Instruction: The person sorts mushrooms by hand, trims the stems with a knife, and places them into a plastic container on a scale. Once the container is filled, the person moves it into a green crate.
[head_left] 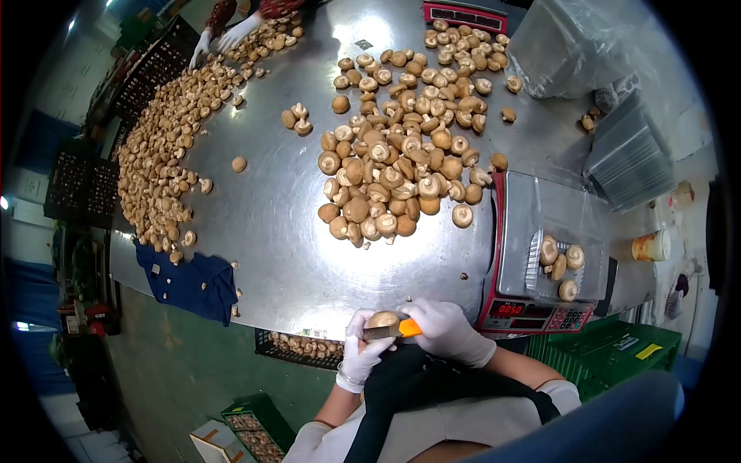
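Observation:
At the table's near edge, my gloved left hand holds a mushroom, fingers wrapped round its side. My gloved right hand grips a knife by its orange handle, and the blade lies against the mushroom. A large heap of mushrooms lies beyond both hands. To the right stands a red scale with a red lit display, bearing a clear plastic tray with several mushrooms in it.
A long mushroom pile and blue cloth lie left. A co-worker's gloved hands are at the far left. Stacked clear trays, a plastic bag and a cup stand right. Crates sit below the table.

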### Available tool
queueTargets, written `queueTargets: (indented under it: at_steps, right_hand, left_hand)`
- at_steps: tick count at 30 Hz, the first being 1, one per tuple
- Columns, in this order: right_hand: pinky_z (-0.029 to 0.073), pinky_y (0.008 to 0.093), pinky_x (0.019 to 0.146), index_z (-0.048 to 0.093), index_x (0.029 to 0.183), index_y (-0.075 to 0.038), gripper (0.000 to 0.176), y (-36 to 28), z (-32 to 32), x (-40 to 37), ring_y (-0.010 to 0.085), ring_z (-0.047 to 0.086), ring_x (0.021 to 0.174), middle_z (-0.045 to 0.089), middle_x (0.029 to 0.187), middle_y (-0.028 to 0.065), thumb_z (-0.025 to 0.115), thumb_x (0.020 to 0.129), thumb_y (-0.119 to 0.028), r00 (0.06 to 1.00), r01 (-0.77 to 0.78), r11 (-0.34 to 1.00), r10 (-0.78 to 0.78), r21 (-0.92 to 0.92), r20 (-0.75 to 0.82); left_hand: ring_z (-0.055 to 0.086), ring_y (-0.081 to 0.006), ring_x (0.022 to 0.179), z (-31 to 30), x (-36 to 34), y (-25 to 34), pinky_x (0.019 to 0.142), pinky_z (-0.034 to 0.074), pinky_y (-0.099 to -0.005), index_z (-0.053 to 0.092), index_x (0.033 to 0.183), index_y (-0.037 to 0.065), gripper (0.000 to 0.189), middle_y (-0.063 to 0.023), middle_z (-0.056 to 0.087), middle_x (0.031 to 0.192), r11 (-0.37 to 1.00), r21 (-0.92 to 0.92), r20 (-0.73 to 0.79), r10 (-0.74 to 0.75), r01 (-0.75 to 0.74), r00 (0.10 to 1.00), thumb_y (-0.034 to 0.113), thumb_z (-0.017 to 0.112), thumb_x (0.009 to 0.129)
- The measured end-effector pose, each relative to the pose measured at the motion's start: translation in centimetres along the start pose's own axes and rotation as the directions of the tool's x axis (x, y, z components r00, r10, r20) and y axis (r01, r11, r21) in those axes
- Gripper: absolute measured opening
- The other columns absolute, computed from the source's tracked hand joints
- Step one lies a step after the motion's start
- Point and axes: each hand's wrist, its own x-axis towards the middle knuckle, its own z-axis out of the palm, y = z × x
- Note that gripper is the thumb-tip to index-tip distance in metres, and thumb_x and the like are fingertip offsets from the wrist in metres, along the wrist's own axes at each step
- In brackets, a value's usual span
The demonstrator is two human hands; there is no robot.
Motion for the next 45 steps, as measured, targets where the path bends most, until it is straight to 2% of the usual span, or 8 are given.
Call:
queueTargets:
  at_steps: [8,17,22,27,35,39,42,45]
  right_hand:
    - [0.05,0.0368,0.067,0.054,0.101,-0.005,0.028,2.5,0.7,-2.2,0.0328,0.061,0.081,0.06,0.093,0.0138,0.06,0.074,-0.006,0.918,-0.391,0.915,0.381,0.096,0.11]
    - [0.05,0.036,0.067,0.051,0.114,-0.003,0.04,-0.9,-0.2,-0.2,0.0321,0.061,0.077,0.059,0.092,0.0153,0.063,0.078,-0.013,0.996,-0.076,0.913,0.087,0.401,-0.009]
    - [0.049,0.0342,0.072,0.051,0.116,-0.004,0.039,-0.9,-0.9,0.5,0.0324,0.06,0.086,0.056,0.1,0.0152,0.062,0.08,-0.01,0.991,-0.102,0.902,0.054,0.419,0.125]
    - [0.049,0.0327,0.068,0.05,0.118,-0.003,0.04,-0.9,-0.9,0.5,0.0299,0.06,0.08,0.056,0.097,0.0148,0.061,0.08,-0.011,0.998,-0.021,0.937,0.001,0.35,0.055]
    - [0.05,0.0376,0.068,0.046,0.122,-0.001,0.049,-0.9,0.3,-0.2,0.0333,0.061,0.083,0.057,0.103,0.0191,0.062,0.078,-0.015,0.991,-0.127,0.963,0.115,0.238,0.065]
    - [0.05,0.0411,0.07,0.044,0.123,-0.001,0.049,1.9,2.1,-1.6,0.0366,0.06,0.085,0.057,0.103,0.0214,0.06,0.08,-0.018,0.904,-0.376,0.903,0.309,0.206,0.295]
    - [0.048,0.0413,0.076,0.044,0.123,-0.002,0.047,3.0,2.3,-2.4,0.038,0.058,0.09,0.055,0.107,0.0215,0.059,0.079,-0.013,0.821,-0.506,0.847,0.415,0.163,0.392]
    - [0.045,0.0409,0.084,0.045,0.12,-0.001,0.044,4.4,1.6,-1.3,0.0383,0.053,0.1,0.05,0.113,0.023,0.056,0.078,-0.009,0.821,-0.559,0.821,0.529,0.114,0.214]
  left_hand:
    - [0.063,-0.0167,0.08,-2.2,-0.9,1.6,0.056,0.053,-0.0251,0.048,0.105,0.001,0.032,-0.01,0.06,0.092,0.991,-0.136,-0.07,-0.01,0.0,0.997,0.002,0.061,0.076]
    - [0.058,-0.0128,0.089,0.0,-0.4,1.4,0.078,0.048,-0.0237,0.04,0.114,0.006,0.055,-0.0095,0.058,0.101,0.943,0.249,-0.026,0.236,-0.222,0.971,0.001,0.074,0.071]
    - [0.059,-0.0165,0.094,-0.3,-1.0,2.8,0.074,0.051,-0.0256,0.038,0.116,0.007,0.047,-0.0116,0.056,0.106,0.988,-0.151,0.175,-0.005,0.032,0.985,-0.001,0.064,0.078]
    - [0.058,-0.0182,0.096,-0.2,-1.0,1.9,0.075,0.051,-0.0279,0.039,0.118,0.006,0.051,-0.0133,0.055,0.109,0.993,-0.094,0.052,-0.06,0.065,0.997,0.002,0.067,0.075]
    - [0.054,-0.021,0.103,0.3,-1.2,0.9,0.089,0.044,-0.0318,0.041,0.115,0.004,0.056,-0.0128,0.052,0.11,0.925,0.213,-0.13,0.346,-0.315,0.929,0.0,0.072,0.069]
    - [0.054,-0.0221,0.1,-0.4,-1.5,0.4,0.09,0.044,-0.0346,0.042,0.114,0.005,0.057,-0.0139,0.049,0.112,0.742,0.349,-0.193,0.654,-0.572,0.731,-0.001,0.072,0.066]
    - [0.055,-0.0218,0.096,-2.0,-1.8,1.0,0.085,0.047,-0.0335,0.039,0.117,0.005,0.05,-0.0144,0.049,0.112,0.835,0.324,-0.313,0.539,-0.445,0.782,0.0,0.063,0.073]
    - [0.06,-0.0217,0.082,-3.5,-1.4,2.4,0.058,0.052,-0.0286,0.037,0.125,0.007,0.042,-0.0138,0.052,0.11,0.893,-0.289,-0.394,0.219,-0.346,0.893,0.015,0.053,0.087]
